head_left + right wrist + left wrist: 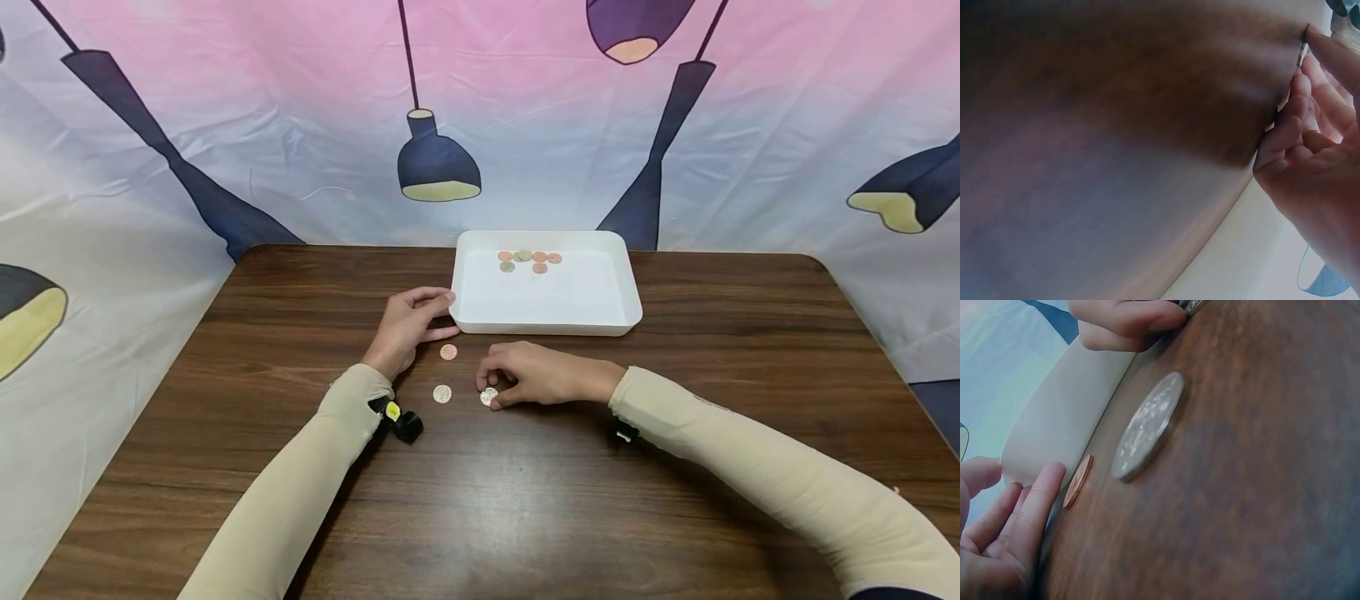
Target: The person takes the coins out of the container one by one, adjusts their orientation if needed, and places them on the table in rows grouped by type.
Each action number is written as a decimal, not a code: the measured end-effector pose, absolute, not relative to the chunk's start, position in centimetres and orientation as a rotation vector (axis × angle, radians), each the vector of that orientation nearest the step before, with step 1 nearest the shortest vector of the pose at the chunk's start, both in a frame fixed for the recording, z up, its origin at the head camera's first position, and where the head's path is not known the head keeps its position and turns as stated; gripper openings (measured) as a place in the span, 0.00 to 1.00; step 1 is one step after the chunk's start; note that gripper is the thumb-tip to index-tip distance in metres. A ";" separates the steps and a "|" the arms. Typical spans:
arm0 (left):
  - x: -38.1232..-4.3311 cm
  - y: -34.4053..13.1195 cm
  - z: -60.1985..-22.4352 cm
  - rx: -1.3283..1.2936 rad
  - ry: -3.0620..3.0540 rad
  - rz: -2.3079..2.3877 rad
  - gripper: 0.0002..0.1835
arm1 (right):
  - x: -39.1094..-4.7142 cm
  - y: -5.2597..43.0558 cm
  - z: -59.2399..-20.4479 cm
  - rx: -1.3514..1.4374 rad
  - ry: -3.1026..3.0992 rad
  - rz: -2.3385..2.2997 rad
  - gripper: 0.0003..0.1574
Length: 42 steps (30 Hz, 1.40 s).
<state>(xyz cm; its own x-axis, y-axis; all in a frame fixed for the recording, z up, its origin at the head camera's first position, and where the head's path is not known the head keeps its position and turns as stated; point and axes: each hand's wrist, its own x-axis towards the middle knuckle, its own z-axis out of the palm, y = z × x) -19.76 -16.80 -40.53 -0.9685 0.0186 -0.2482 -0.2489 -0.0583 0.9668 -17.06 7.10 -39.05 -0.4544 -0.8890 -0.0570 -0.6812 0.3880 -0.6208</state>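
Observation:
My right hand [536, 372] is low over the table, its thumb and curled fingers at a silver coin [489, 397]. In the right wrist view, the thumb and a fingertip pinch that coin's thin edge. My left hand [405, 329] rests at the near-left corner of a white tray [547, 312], its fairly straight fingers touching the side. Between the hands a second silver coin [442, 394] lies flat, with a copper coin [448, 352] farther back, close to the left fingers. The left wrist view shows the silver coin [1147, 428] large and the copper coin [1079, 481] near a fingertip.
Inside the tray, towards its back, lie several copper coins [540, 268] and a few paler ones, such as a greenish-grey coin [507, 267]. The brown wooden table [675, 517] ends at the back against a hanging cloth [525, 158] printed with lamps.

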 end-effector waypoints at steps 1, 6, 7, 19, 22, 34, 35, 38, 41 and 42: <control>-19.8 -16.7 -40.4 -0.249 2.019 2.143 0.20 | -17.1 7.2 -39.0 -1.356 2.272 -0.747 0.11; -19.9 -16.6 -40.1 -0.249 2.019 2.139 0.20 | -17.2 7.6 -38.8 -1.362 2.271 -0.747 0.11; -19.9 -16.6 -40.0 -0.249 2.017 2.139 0.20 | -17.2 7.6 -38.7 -1.362 2.272 -0.745 0.11; -19.7 -16.9 -39.9 -0.257 2.021 2.112 0.21 | -17.0 8.8 -36.8 -1.282 2.201 -0.890 0.16; -19.5 -17.0 -39.8 -0.249 2.030 2.107 0.21 | -17.9 10.1 -35.4 -1.206 2.226 -1.023 0.14; -19.3 -17.0 -40.2 -0.225 2.027 2.090 0.22 | -25.0 14.3 -35.5 -0.566 2.632 -0.977 0.16; -19.3 -16.9 -40.2 -0.224 2.026 2.092 0.22 | -25.6 14.4 -35.8 -0.522 2.636 -0.965 0.18; -19.3 -16.9 -40.3 -0.221 2.030 2.093 0.22 | -27.2 14.3 -36.7 -0.459 2.659 -0.916 0.21; -19.3 -16.9 -40.3 -0.219 2.030 2.091 0.22 | -28.3 14.0 -37.4 -0.462 2.688 -0.860 0.24; -19.3 -16.8 -40.3 -0.216 2.029 2.091 0.22 | -28.6 13.9 -37.6 -0.476 2.707 -0.836 0.25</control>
